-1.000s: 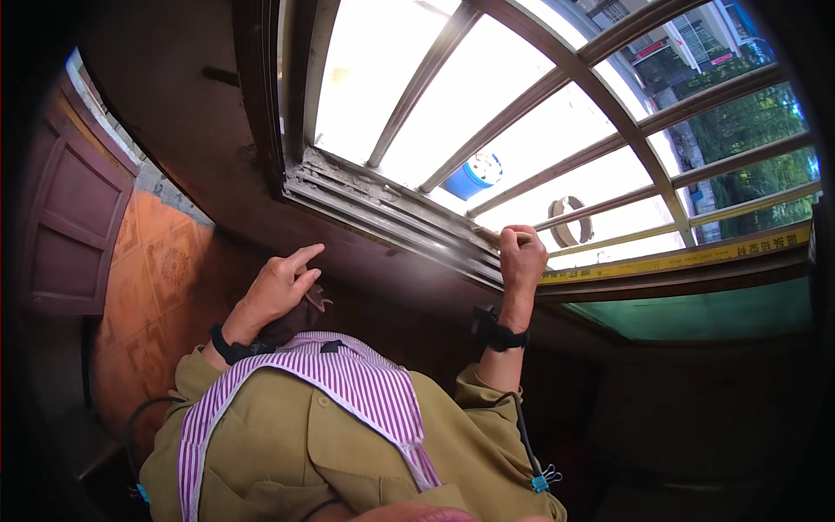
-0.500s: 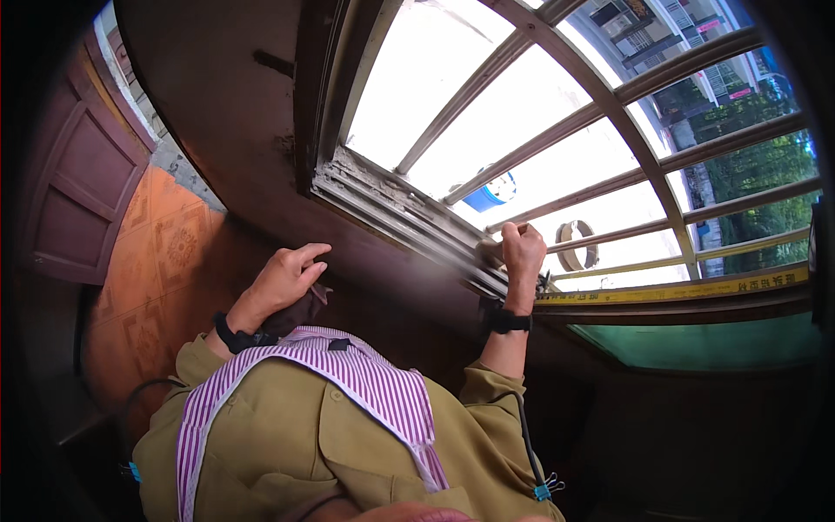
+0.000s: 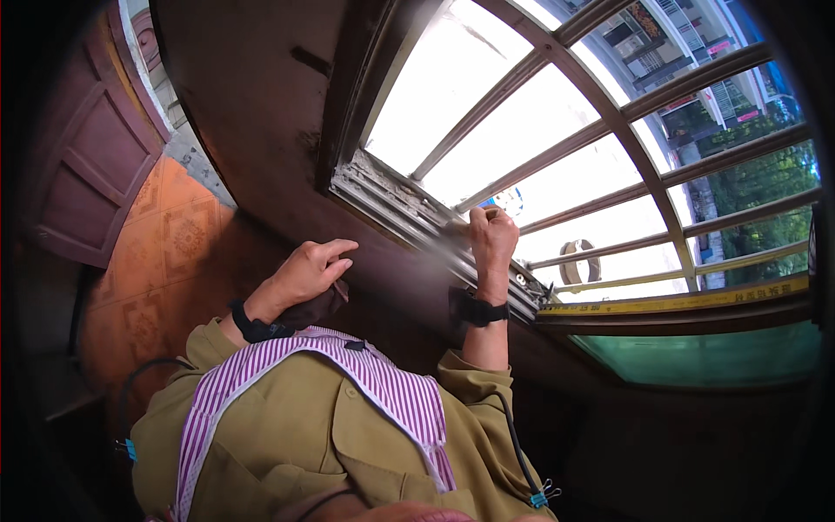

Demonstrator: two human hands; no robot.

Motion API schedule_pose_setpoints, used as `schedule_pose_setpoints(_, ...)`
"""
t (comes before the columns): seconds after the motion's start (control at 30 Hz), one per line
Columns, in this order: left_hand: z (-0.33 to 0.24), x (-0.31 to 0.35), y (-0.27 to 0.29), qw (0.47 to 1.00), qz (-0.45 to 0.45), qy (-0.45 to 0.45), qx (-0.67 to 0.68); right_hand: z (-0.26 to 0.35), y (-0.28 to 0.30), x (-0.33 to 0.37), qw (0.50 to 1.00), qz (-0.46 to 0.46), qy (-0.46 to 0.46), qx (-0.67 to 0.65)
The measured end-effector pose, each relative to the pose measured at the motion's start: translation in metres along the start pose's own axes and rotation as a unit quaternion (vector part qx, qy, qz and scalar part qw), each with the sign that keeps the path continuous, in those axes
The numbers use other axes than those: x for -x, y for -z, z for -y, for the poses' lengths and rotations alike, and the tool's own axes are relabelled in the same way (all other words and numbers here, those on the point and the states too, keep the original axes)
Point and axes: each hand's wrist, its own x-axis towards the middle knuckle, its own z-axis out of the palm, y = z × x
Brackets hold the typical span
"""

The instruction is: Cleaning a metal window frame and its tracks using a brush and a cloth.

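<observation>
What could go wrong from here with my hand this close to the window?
Your right hand is fisted close to the window bars and metal track, so your knuckles could get scraped. The track looks dirty toward its left end, so dust might get stirred up. The black cable looping beside your right sleeve could snag.

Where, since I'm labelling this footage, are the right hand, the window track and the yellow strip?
Right hand [image 3: 493,239]: head view, on the back of the hand.
Window track [image 3: 393,202]: head view, on its exposed rails.
Yellow strip [image 3: 670,302]: head view, around mid-length.
</observation>
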Motion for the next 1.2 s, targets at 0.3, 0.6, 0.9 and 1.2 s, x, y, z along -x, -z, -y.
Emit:
schedule_pose_setpoints(0.3, -0.035, -0.014, -0.014, 0.997, -0.066, -0.031, 0.004, 0.096, -0.003, 0.097, 0.953, 0.048, 0.294, -0.059)
schedule_pose_setpoints(0.6, -0.026, -0.002, -0.004, 0.970, -0.229, -0.081, -0.007, 0.025, -0.006, 0.027, 0.964, 0.126, 0.236, 0.013)
schedule_pose_setpoints(0.9, -0.029, 0.025, -0.012, 0.969, -0.245, -0.030, 0.002, -0.008, -0.044, -0.009, 0.931, 0.267, 0.218, 0.122)
schedule_pose_setpoints(1.2, -0.036, 0.036, -0.018, 0.968, -0.249, -0.037, 0.010, -0.005, -0.045, -0.008, 0.929, 0.295, 0.172, 0.143)
